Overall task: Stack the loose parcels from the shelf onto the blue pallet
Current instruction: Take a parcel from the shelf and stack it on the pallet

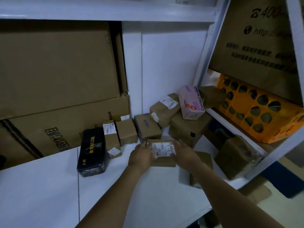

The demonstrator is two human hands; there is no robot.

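Head view.

Item: small brown parcel (pixel 162 153), flat cardboard, white shipping label uppermost. Location: on the white shelf (pixel 49 186), front of the parcel cluster, just beside a brown box (pixel 148 127) behind it. Long axis ran roughly left to right across the view; the label faced up toward the camera.

Left hand (pixel 140 154): pressed against the parcel's left end, fingers along the far edge. Right hand (pixel 184 152): at the right end, palm inward, fingers spread. The two hands stood apart with the parcel clamped between them; whether it had left the shelf could not be told. The grip at both short ends probably suited a level lift.

Other stock on the shelf: black packet (pixel 93 152), lying lengthwise front to back, left of the cluster; two small cartons (pixel 120 134) side by side behind; paper-wrapped parcel (pixel 164 109) tilted against the pile; pink contact-lens box (pixel 191 102) perched on top, leaning; large cartons (pixel 57 71) stacked at the left.

Adjacent bay, right: orange carton (pixel 263 112).

Blue pallet: not in view. Stacking judged not yet begun for this parcel.
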